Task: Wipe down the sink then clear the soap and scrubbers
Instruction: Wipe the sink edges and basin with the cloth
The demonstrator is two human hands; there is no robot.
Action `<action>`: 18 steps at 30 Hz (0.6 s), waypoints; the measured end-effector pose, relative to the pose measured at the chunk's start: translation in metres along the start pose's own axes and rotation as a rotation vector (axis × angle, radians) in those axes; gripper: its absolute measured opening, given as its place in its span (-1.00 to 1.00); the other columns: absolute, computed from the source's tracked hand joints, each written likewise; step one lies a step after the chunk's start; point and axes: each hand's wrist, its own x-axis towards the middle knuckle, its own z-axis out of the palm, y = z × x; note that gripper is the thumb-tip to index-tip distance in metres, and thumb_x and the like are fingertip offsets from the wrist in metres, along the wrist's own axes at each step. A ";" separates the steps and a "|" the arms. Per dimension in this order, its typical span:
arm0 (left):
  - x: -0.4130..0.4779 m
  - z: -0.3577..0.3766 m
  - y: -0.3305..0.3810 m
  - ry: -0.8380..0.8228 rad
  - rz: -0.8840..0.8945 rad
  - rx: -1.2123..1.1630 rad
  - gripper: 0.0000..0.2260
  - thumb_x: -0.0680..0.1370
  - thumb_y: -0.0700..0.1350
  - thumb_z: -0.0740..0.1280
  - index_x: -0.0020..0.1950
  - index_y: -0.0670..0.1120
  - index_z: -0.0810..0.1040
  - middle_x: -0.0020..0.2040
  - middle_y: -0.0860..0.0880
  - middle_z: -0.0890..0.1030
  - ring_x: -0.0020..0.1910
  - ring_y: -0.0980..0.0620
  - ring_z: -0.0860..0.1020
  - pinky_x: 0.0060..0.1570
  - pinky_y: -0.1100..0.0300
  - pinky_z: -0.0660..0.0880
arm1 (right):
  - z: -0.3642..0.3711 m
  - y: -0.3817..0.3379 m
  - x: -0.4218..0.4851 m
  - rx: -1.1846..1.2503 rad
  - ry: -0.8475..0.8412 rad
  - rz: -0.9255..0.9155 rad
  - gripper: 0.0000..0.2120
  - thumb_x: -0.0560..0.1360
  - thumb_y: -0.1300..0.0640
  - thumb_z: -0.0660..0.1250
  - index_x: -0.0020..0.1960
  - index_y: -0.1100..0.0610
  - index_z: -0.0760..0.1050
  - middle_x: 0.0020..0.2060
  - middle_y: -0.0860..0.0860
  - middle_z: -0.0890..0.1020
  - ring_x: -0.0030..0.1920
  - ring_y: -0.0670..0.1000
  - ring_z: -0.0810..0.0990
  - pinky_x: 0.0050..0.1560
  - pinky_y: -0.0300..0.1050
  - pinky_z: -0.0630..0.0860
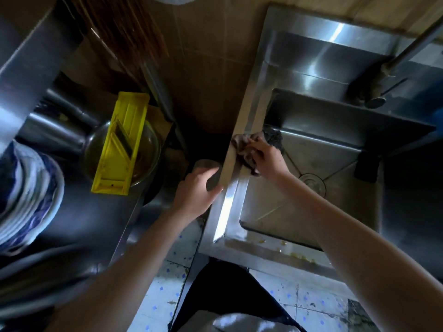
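A crumpled brown rag is lying bunched on the steel sink's left rim, clutched under the right grip. A dark, coarse scrubber is sitting just beyond that grip, touching the rag. A round grey tub is resting inside the left grip, beside the rim.

You have one steel sink at 3 o'clock, with one drain and one tap at 1 o'clock. On its left rim there is one brown rag and one dark scrubber. At 9 o'clock you see one yellow slicer and one glass bowl. At 8 o'clock sits one stack of blue-and-white plates, too blurred to count singly. Your hands number two: left hand, right hand.
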 end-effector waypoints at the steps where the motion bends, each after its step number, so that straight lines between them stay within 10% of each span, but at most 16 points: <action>1: -0.008 0.003 0.000 0.007 -0.002 -0.005 -0.57 0.52 0.10 0.31 0.37 0.04 0.43 0.29 0.00 0.50 0.23 0.00 0.49 0.10 0.12 0.48 | 0.002 -0.002 -0.003 -0.013 0.007 -0.004 -0.74 0.55 0.26 0.22 0.12 0.09 0.61 0.06 0.12 0.62 0.01 0.17 0.58 -0.08 -0.21 0.36; 18: -0.095 0.022 -0.019 0.071 -0.118 -0.026 -0.58 0.49 -0.10 0.39 0.34 -0.04 0.47 0.27 -0.05 0.53 0.24 0.00 0.49 0.22 0.09 0.46 | 0.016 -0.007 -0.112 -0.028 -0.266 -0.271 -0.74 0.58 0.24 0.21 0.17 0.03 0.57 0.22 0.00 0.58 0.04 0.08 0.61 0.05 -0.05 0.58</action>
